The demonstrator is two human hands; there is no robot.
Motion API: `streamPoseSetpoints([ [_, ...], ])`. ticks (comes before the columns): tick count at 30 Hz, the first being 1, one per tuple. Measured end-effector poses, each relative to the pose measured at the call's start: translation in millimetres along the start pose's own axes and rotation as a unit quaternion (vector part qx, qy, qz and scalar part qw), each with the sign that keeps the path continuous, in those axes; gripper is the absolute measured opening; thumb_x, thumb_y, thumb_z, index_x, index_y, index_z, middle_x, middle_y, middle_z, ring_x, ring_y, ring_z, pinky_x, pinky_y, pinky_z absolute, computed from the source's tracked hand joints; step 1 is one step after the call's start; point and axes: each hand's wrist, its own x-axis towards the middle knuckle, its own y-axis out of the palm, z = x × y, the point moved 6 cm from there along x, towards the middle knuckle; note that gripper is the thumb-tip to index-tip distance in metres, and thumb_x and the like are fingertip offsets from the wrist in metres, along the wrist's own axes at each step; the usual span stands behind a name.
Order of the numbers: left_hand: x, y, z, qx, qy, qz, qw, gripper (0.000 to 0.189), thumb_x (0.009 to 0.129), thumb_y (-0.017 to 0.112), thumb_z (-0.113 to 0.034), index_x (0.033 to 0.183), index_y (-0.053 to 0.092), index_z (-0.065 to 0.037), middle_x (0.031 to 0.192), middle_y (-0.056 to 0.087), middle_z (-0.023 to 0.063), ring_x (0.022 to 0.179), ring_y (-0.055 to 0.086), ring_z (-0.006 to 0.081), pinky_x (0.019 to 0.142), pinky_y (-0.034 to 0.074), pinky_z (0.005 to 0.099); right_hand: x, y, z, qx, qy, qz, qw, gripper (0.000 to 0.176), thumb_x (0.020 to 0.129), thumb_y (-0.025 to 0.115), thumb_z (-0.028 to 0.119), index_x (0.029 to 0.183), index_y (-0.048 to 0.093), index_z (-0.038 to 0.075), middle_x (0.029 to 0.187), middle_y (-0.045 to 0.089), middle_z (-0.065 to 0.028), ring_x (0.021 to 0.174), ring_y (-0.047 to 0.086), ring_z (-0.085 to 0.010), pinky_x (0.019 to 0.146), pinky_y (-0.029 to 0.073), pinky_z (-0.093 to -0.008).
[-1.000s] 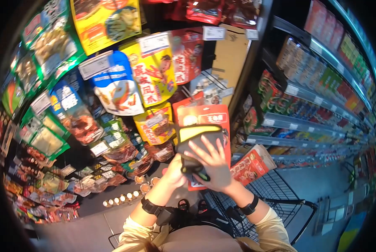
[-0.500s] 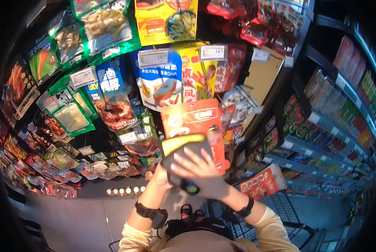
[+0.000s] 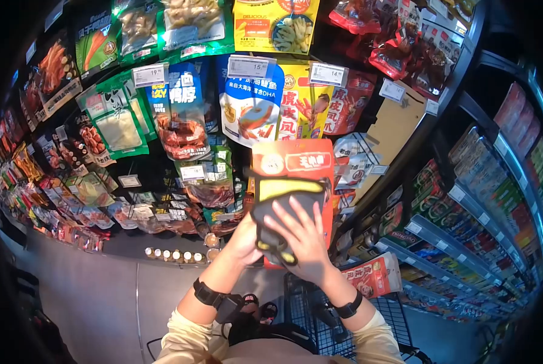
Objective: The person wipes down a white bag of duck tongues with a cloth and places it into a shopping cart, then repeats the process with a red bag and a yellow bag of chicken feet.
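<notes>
In front of the shelf I hold a black-and-yellow item (image 3: pixel 290 187), whose kind I cannot make out. My left hand (image 3: pixel 245 241) grips its lower left edge, with most of the fingers hidden behind. Across its dark front lies my right hand (image 3: pixel 300 233), open, the fingers spread flat. A red snack bag (image 3: pixel 299 161) is right behind the item and shows above and below it; whether my left fingers also hold the bag is hidden. Just above are a blue-and-white pouch (image 3: pixel 251 115) and a yellow pouch (image 3: pixel 303 106), both on the rack.
Green packs (image 3: pixel 121 121) and a blue pouch (image 3: pixel 182 121) hang to the left. A wire cart (image 3: pixel 320 330) is at my right side, with another red bag (image 3: pixel 374 276) at its far edge. Stocked shelves (image 3: pixel 465 212) run along the right. Several small jars (image 3: pixel 177 255) line the bottom ledge.
Both hands, the black-and-yellow item and the red bag have shifted right in view. The view has turned slightly, and the item and bag look more upright. My right hand stays spread over the item.
</notes>
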Motion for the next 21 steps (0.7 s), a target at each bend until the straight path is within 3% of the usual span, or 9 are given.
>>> streamPoseSetpoints([
  [2, -0.5, 11.0, -15.6, 0.008, 0.057, -0.051, 0.997, 0.038, 0.100, 0.046, -0.015, 0.136, 0.042, -0.004, 0.127, 0.056, 0.0130, 0.106, 0.063, 0.0226, 0.086, 0.055, 0.0370, -24.3, 2.7, -1.0, -0.013, -0.004, 0.036, 0.999, 0.080, 0.067, 0.072, 0.012, 0.142, 0.045, 0.022, 0.152, 0.035, -0.0080, 0.141, 0.028, -0.0309, 0.114, 0.014, -0.0578],
  [5, -5.2, 16.1, -26.8, 0.005, 0.026, -0.010, 1.000, 0.037, 0.100, 0.047, -0.017, 0.134, 0.042, -0.003, 0.125, 0.057, 0.0119, 0.111, 0.060, 0.0212, 0.092, 0.052, 0.0380, -47.5, -5.8, -30.5, 0.117, 0.115, -0.123, 0.979, 0.061, 0.081, 0.066, 0.016, 0.139, 0.048, 0.012, 0.151, 0.034, -0.0145, 0.141, 0.029, -0.0285, 0.115, 0.017, -0.0527],
  [6, -5.0, 16.0, -28.2, 0.005, 0.027, -0.008, 1.000, 0.037, 0.100, 0.047, -0.017, 0.134, 0.042, -0.003, 0.125, 0.057, 0.0119, 0.111, 0.060, 0.0212, 0.092, 0.052, 0.0380, -48.7, -17.3, -50.7, 0.273, 0.260, -0.182, 0.908, 0.054, 0.087, 0.056, 0.026, 0.137, 0.047, 0.007, 0.147, 0.039, -0.0139, 0.136, 0.036, -0.0267, 0.111, 0.025, -0.0479],
  [8, -7.7, 6.9, -23.4, 0.018, 0.011, -0.020, 1.000, 0.037, 0.099, 0.049, -0.016, 0.134, 0.042, -0.003, 0.124, 0.058, 0.0114, 0.108, 0.062, 0.0209, 0.091, 0.053, 0.0378, -73.0, -14.6, -73.3, 0.535, 0.503, -0.265, 0.624, 0.059, 0.101, 0.038, 0.046, 0.134, 0.045, -0.002, 0.139, 0.049, -0.0128, 0.125, 0.049, -0.0231, 0.104, 0.041, -0.0383],
  [12, 0.1, 18.5, 0.7, 0.098, 0.023, -0.048, 0.994, 0.050, 0.097, 0.054, -0.012, 0.142, 0.031, -0.006, 0.115, 0.062, 0.0091, 0.103, 0.063, 0.0159, 0.088, 0.053, 0.0330, -56.8, -2.7, -45.3, 0.803, 0.226, -0.175, 0.522, 0.050, 0.103, 0.036, 0.039, 0.133, 0.045, 0.001, 0.130, 0.054, -0.0127, 0.114, 0.057, -0.0231, 0.099, 0.046, -0.0381],
  [14, -2.3, 23.0, 2.8, 0.206, 0.089, -0.089, 0.970, 0.056, 0.100, 0.049, -0.013, 0.148, 0.021, -0.007, 0.122, 0.059, 0.0113, 0.110, 0.058, 0.0149, 0.095, 0.045, 0.0312, -73.2, 17.8, -39.3, 0.691, 0.361, -0.209, 0.590, 0.043, 0.103, 0.038, 0.033, 0.127, 0.050, 0.000, 0.124, 0.056, -0.0115, 0.110, 0.057, -0.0204, 0.096, 0.046, -0.0345],
  [16, -2.7, 39.9, -5.9, 0.380, 0.203, -0.085, 0.899, 0.048, 0.102, 0.038, -0.010, 0.148, 0.026, -0.006, 0.133, 0.053, 0.0102, 0.121, 0.050, 0.0171, 0.105, 0.037, 0.0310, -54.6, 5.8, -7.4, 0.495, 0.521, -0.073, 0.691, 0.041, 0.102, 0.040, 0.031, 0.124, 0.053, -0.002, 0.120, 0.058, -0.0089, 0.109, 0.056, -0.0192, 0.096, 0.044, -0.0328],
  [19, -17.9, 40.4, 17.0, 0.087, 0.023, -0.005, 0.996, 0.046, 0.104, 0.036, -0.026, 0.144, 0.035, -0.004, 0.145, 0.040, 0.0066, 0.129, 0.042, 0.0164, 0.110, 0.031, 0.0318, -10.3, -4.7, 4.5, 0.284, 0.162, -0.210, 0.922, 0.043, 0.098, 0.047, 0.023, 0.131, 0.048, -0.004, 0.147, 0.037, -0.0185, 0.138, 0.033, -0.0286, 0.112, 0.024, -0.0406],
  [21, -20.1, 36.9, 18.8, 0.099, 0.060, 0.104, 0.988, 0.047, 0.103, 0.038, -0.029, 0.143, 0.036, -0.004, 0.143, 0.042, 0.0070, 0.127, 0.045, 0.0182, 0.108, 0.036, 0.0342, 8.1, -11.2, 6.9, 0.266, 0.126, -0.144, 0.945, 0.053, 0.094, 0.051, 0.026, 0.139, 0.040, -0.001, 0.156, 0.022, -0.0158, 0.145, 0.016, -0.0349, 0.115, 0.016, -0.0459],
])
